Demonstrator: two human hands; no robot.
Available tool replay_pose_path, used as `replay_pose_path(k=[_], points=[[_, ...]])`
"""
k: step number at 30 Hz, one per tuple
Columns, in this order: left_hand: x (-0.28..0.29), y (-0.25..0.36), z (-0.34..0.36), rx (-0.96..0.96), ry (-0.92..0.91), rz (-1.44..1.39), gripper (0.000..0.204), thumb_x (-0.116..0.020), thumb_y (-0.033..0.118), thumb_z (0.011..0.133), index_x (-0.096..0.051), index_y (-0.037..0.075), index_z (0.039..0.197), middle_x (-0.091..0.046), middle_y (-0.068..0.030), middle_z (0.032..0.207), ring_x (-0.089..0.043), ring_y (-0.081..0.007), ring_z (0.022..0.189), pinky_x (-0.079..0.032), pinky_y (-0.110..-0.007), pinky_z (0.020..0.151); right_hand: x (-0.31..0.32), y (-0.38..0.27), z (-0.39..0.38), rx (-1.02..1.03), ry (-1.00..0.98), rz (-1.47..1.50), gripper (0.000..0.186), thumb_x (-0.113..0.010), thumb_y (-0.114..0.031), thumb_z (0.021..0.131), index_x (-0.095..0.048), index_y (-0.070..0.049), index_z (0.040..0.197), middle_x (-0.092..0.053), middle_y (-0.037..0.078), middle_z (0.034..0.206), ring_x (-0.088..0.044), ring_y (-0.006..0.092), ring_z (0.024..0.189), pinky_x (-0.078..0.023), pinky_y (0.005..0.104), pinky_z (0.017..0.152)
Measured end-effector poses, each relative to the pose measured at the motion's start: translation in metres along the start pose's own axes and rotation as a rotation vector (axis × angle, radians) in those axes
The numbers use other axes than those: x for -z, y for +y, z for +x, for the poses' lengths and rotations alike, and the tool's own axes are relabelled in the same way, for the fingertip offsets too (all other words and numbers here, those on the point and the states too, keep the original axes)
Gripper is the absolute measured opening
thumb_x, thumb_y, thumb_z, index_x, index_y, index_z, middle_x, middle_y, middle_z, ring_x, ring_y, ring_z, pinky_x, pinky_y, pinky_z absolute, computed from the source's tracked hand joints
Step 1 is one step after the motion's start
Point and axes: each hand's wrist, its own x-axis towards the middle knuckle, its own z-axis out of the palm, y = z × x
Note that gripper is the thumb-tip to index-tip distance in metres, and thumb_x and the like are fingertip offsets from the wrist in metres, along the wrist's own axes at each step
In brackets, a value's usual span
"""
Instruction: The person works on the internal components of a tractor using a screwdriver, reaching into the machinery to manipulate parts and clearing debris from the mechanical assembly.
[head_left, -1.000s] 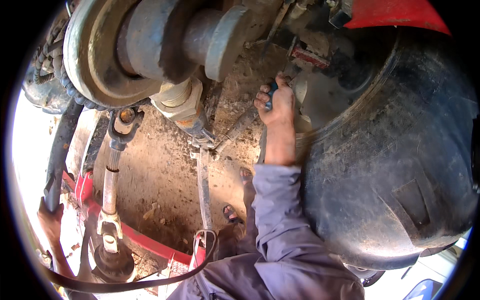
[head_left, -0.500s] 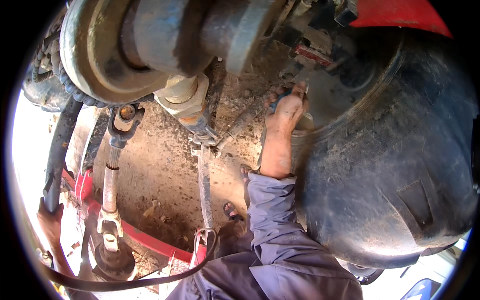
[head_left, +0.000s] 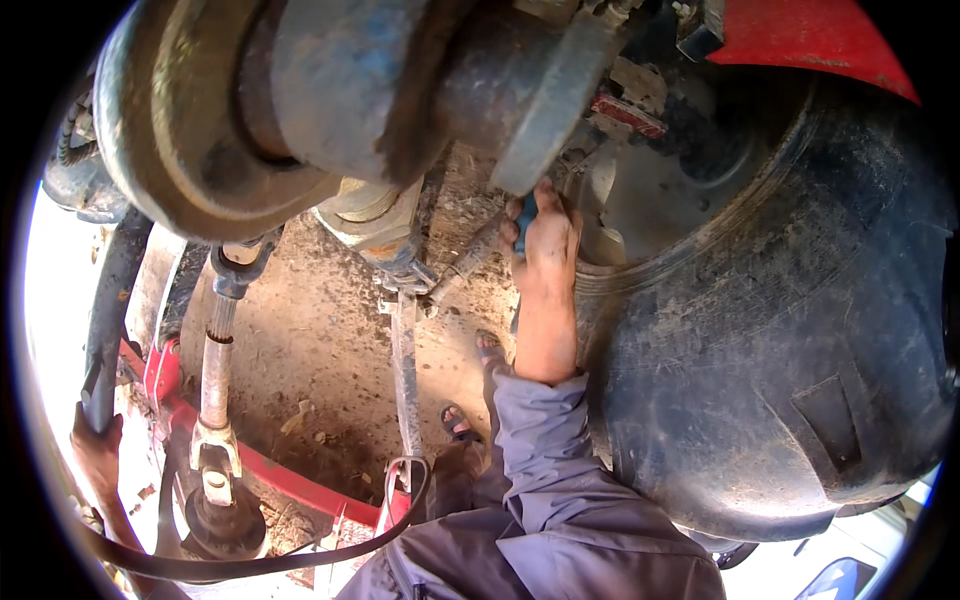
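My right hand (head_left: 547,240), its sleeve grey, reaches up from the lower edge. Its fingers are closed round a small blue thing (head_left: 525,222), mostly hidden, whose kind I cannot tell. Just above the hand is the edge of a large worn metal shaft with round flanges (head_left: 335,85). The big black tyre (head_left: 770,330) and its grey wheel rim (head_left: 665,195) lie to the right of this hand. At the far left my left hand (head_left: 97,440), in shade, is wrapped round the lower end of a dark bar (head_left: 112,310).
A splined driveshaft (head_left: 217,375) with universal joints stands left of centre. A thin metal rod (head_left: 404,370) hangs mid-view above dirt ground (head_left: 320,350). Below run a curved red bar (head_left: 300,480) and a black hose (head_left: 250,570). A red panel (head_left: 810,40) sits top right.
My right hand has moved left and slightly down, away from the wheel rim, with the blue thing still in it. My left hand stays on the bar. The flanged shaft appears larger and lower in view.
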Motion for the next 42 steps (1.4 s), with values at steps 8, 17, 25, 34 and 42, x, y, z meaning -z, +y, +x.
replay_pose_path(k=[8,17,25,34,42], points=[[0.004,-0.005,-0.001,0.079,-0.033,-0.066,0.055,-0.066,0.016,0.068,-0.052,-0.008,0.116,-0.062,-0.0274,0.082,-0.062,-0.0389,0.070,-0.048,-0.042,0.065,0.013,-0.013,0.003,0.227,0.213,0.170,0.023,-0.038,-0.030,0.097,-0.048,-0.010,0.088,-0.050,0.003,0.067,-0.036,0.0134,0.045,-0.030,0.0274,0.040],[-0.002,-0.010,0.000,0.023,-0.018,-0.113,0.052,-0.065,0.014,0.067,-0.052,-0.010,0.112,-0.061,-0.0266,0.074,-0.059,-0.0377,0.062,-0.046,-0.044,0.059,0.005,-0.041,0.036,0.132,0.277,0.221,0.014,-0.036,-0.024,0.093,-0.045,-0.013,0.091,-0.044,0.002,0.067,-0.038,0.0132,0.049,-0.028,0.0273,0.042],[0.006,0.006,0.001,0.052,-0.092,-0.107,0.052,-0.067,0.014,0.069,-0.052,-0.013,0.110,-0.061,-0.0277,0.075,-0.059,-0.0391,0.064,-0.046,-0.045,0.060,0.012,-0.079,0.134,0.088,0.126,0.494,0.011,-0.035,-0.019,0.086,-0.046,-0.017,0.086,-0.046,0.002,0.069,-0.037,0.0150,0.050,-0.029,0.0299,0.045],[-0.003,-0.021,-0.004,0.044,0.009,0.033,0.061,-0.071,0.019,0.068,-0.049,-0.013,0.115,-0.062,-0.0269,0.087,-0.061,-0.0358,0.080,-0.048,-0.041,0.076,0.030,-0.086,0.163,0.095,0.319,0.473,0.014,-0.037,-0.016,0.079,-0.049,-0.014,0.084,-0.049,0.004,0.069,-0.043,0.0171,0.054,-0.031,0.0333,0.046],[0.003,-0.002,-0.001,0.005,-0.016,-0.035,0.055,-0.070,0.019,0.069,-0.051,-0.015,0.109,-0.060,-0.0301,0.077,-0.059,-0.0417,0.067,-0.047,-0.044,0.064,0.034,-0.111,0.203,0.191,0.330,0.258,0.016,-0.045,-0.030,0.078,-0.049,-0.014,0.080,-0.047,0.004,0.072,-0.045,0.0195,0.062,-0.036,0.0370,0.057]])
